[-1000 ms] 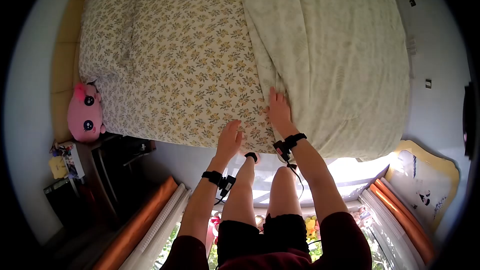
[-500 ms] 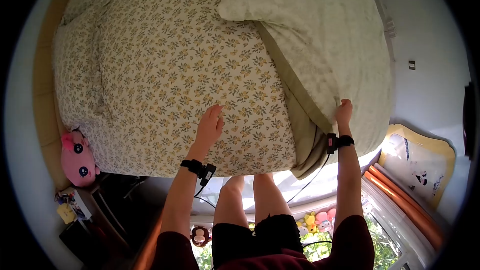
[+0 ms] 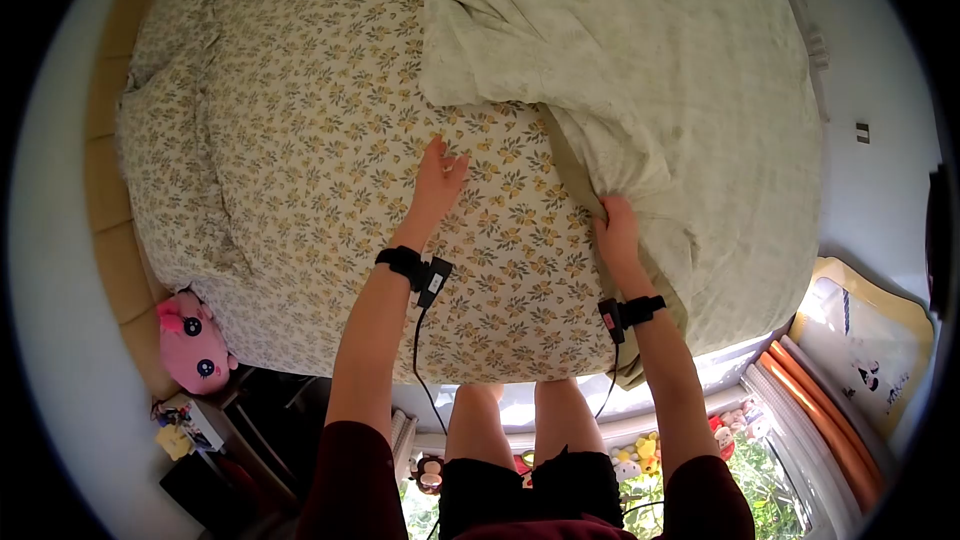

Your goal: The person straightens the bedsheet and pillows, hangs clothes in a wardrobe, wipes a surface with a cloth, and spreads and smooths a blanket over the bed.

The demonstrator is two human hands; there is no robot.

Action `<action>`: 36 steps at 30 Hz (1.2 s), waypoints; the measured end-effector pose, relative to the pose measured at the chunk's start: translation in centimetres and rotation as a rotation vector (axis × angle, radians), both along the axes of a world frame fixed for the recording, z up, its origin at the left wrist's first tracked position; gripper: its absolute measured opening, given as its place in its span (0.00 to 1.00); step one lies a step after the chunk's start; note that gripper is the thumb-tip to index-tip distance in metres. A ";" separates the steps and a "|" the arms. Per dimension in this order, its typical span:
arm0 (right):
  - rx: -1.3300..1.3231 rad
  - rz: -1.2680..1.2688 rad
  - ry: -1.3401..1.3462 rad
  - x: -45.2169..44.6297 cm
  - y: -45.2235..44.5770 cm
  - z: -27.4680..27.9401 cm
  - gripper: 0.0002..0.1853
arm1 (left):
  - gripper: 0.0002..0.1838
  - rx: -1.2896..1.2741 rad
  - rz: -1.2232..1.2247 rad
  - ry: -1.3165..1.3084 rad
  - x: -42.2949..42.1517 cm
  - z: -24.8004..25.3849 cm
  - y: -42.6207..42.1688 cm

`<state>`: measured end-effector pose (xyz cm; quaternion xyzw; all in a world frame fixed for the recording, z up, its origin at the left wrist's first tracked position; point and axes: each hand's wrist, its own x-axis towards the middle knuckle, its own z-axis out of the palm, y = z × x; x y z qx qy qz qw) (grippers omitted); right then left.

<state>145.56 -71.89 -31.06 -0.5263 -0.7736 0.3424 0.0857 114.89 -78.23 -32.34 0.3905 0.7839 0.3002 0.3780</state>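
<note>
A pale green blanket (image 3: 700, 140) lies folded back over the right side of the bed, its darker olive underside showing along the turned edge. My right hand (image 3: 618, 232) is closed on that edge, fingers curled over it. Over the floral sheet (image 3: 320, 170), my left hand (image 3: 440, 185) is open with its fingers apart and nothing in it; whether it touches the sheet I cannot tell. Black straps with small boxes and cables sit on both wrists.
A pink plush toy (image 3: 195, 345) rests at the lower left bed corner, by the tan headboard (image 3: 112, 180). Below it stands a dark bedside unit (image 3: 240, 430). Small plush toys (image 3: 640, 455) line the window sill. Orange curtains (image 3: 820, 425) and a yellow-edged board (image 3: 870, 340) are at right.
My right hand has moved left and taken hold of the blanket's edge. My left hand has reached farther forward over the sheet. The blanket's folded edge now lies differently, and the view has shifted.
</note>
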 end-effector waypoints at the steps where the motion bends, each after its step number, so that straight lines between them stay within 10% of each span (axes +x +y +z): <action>1: -0.222 0.033 0.065 -0.4 -1.4 1.3 0.12 | 0.33 0.021 0.142 -0.156 -0.9 0.0 1.7; 6: -0.633 0.811 0.416 -2.1 -14.4 7.2 0.09 | 0.46 -0.101 0.355 -0.677 -1.6 2.9 3.7; 9: -0.585 0.791 0.521 -2.2 -18.2 6.4 0.08 | 0.38 -0.138 0.269 -0.441 -1.5 4.4 -0.6; 13: -0.118 0.993 -0.060 -2.3 -18.5 5.9 0.09 | 0.38 -0.224 0.388 -0.321 -5.7 7.5 -9.1; 27: -0.547 1.113 0.240 -17.4 -49.3 4.1 0.11 | 0.20 -0.277 0.526 0.531 -21.8 13.8 -56.7; 31: -0.387 1.302 -0.057 -18.6 -51.0 3.6 0.11 | 0.16 -0.181 0.020 0.659 -18.4 12.0 -60.9; 36: -0.430 1.211 -0.423 -16.5 -49.3 1.8 0.11 | 0.17 0.127 -0.639 0.196 -10.9 9.6 -55.4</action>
